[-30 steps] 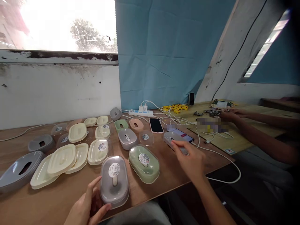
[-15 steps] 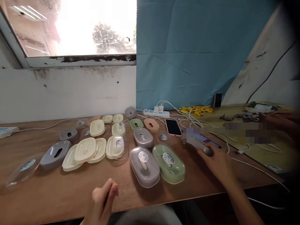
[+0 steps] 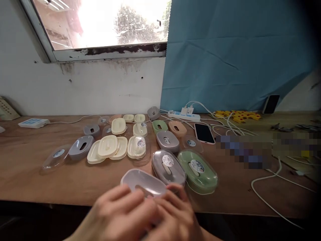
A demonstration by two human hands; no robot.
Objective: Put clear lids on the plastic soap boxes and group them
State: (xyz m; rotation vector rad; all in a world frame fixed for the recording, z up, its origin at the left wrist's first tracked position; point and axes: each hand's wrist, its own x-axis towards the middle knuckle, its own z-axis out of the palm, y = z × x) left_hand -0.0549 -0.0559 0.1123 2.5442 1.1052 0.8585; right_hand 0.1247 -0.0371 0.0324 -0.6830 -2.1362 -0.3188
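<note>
Close to the table's front edge, a grey-mauve oval plastic case (image 3: 144, 179) is in both of my hands. My left hand (image 3: 120, 211) is closed on its near left side. My right hand (image 3: 173, 211) grips its right side, the fingers bunched against the left ones and slightly blurred. The hands cover the case's near part. Just beyond stand a grey oval box with a clear lid (image 3: 160, 162) and a green oval box with a clear lid (image 3: 200, 182), each bearing a round label. A smaller grey box (image 3: 168, 140) sits behind them.
Cream lids (image 3: 107, 147) lie in an overlapping group at centre left, near a grey slotted case (image 3: 80, 147) and a clear cover (image 3: 56, 157). Behind are a pink-edged phone (image 3: 204, 134), a power strip (image 3: 184, 115), yellow pieces (image 3: 238, 115) and loose white cables (image 3: 260, 177).
My right hand has come from the right side to the front middle with a grey case. My left hand, earlier a loose fist, now holds it too. The view has turned left.
</note>
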